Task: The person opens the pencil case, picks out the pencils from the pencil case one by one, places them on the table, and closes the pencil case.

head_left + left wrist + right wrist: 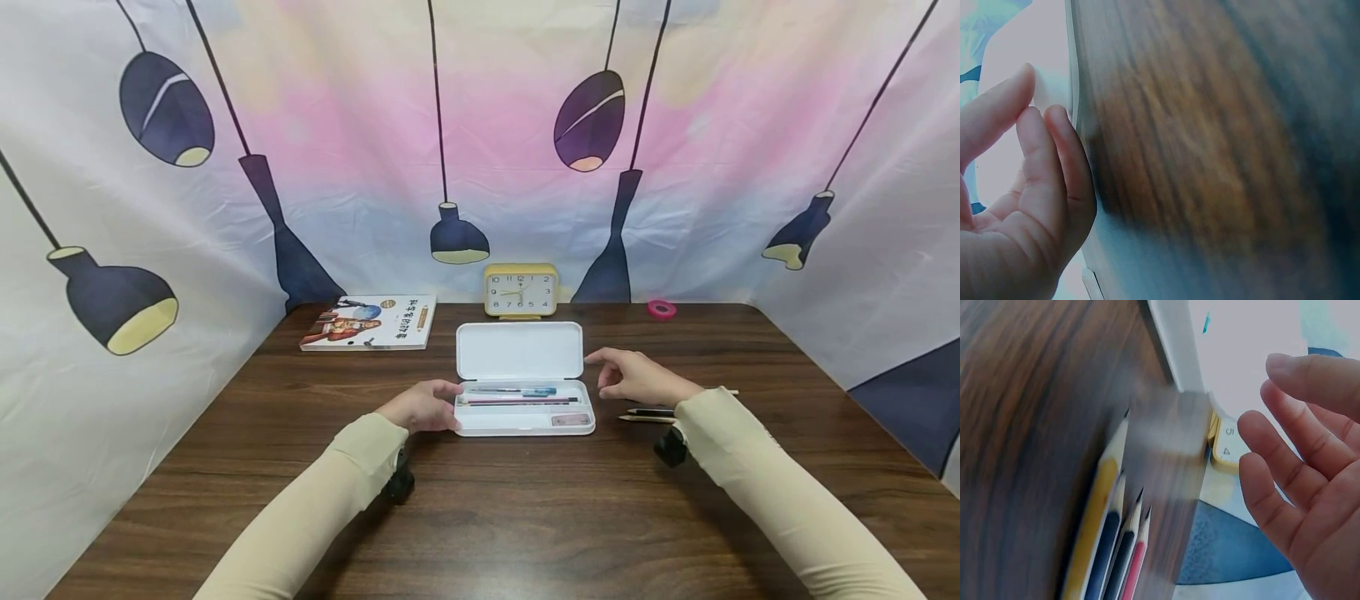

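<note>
A white pencil case (pixel 495 422) lies on the table with its lid (pixel 519 350) raised at the back. In it are a clear pen with a blue end (pixel 540 392), a dark red pencil (pixel 525 402) and a small pinkish rectangular piece (pixel 570 419). My left hand (pixel 423 407) holds the case by its left end, thumb and fingers bent at the edge in the left wrist view. Just right of the lid, my right hand (pixel 637 377) hovers with loosely bent fingers and nothing in them. Several pencils (pixel 1110 506), yellow, dark and red, lie below it.
Behind the lid stands a yellow clock (pixel 521 292). A book (pixel 375 322) lies at the back left, and a pink ring-shaped roll (pixel 661 309) at the back right. A printed cloth (pixel 360 150) hangs behind the brown wooden table (pixel 510 508).
</note>
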Demonstrator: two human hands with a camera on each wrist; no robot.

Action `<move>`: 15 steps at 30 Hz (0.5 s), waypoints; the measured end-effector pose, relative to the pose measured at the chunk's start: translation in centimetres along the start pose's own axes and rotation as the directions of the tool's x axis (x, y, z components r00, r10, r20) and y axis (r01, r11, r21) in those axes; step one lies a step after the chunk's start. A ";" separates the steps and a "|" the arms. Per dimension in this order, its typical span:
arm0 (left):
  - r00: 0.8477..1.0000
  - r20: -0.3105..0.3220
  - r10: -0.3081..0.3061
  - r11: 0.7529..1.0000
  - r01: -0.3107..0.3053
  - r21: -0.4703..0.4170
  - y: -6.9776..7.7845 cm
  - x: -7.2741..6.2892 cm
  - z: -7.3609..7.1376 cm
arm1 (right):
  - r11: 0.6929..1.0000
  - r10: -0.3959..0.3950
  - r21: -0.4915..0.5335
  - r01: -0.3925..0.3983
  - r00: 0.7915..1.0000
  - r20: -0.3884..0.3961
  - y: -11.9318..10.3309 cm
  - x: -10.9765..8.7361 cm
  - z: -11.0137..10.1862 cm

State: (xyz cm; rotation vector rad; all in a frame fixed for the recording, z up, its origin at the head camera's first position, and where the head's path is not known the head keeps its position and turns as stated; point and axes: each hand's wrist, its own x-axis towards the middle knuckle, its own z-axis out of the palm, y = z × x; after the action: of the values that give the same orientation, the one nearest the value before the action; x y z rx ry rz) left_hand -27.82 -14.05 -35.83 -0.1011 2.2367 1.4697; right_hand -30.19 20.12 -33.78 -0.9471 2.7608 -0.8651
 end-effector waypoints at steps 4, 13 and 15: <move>1.000 0.002 0.001 1.000 -0.001 0.001 0.0 0.1 0.0 | 1.000 -0.005 0.012 0.005 1.000 -0.004 -0.6 0.4 0.4; 1.000 -0.003 0.008 1.000 -0.008 0.003 0.0 0.0 0.0 | 0.999 -0.032 0.007 0.032 0.999 -0.007 -1.4 1.9 1.5; 1.000 -0.002 0.008 1.000 -0.008 0.000 0.0 0.0 0.1 | 0.999 -0.038 0.011 0.038 0.999 0.006 -1.6 2.1 1.8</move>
State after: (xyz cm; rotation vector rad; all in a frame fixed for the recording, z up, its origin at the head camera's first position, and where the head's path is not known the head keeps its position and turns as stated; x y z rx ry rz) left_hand -27.78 -14.01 -35.88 -0.0936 2.2409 1.4744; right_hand -30.57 17.00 -34.24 -1.0015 2.7387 -0.8806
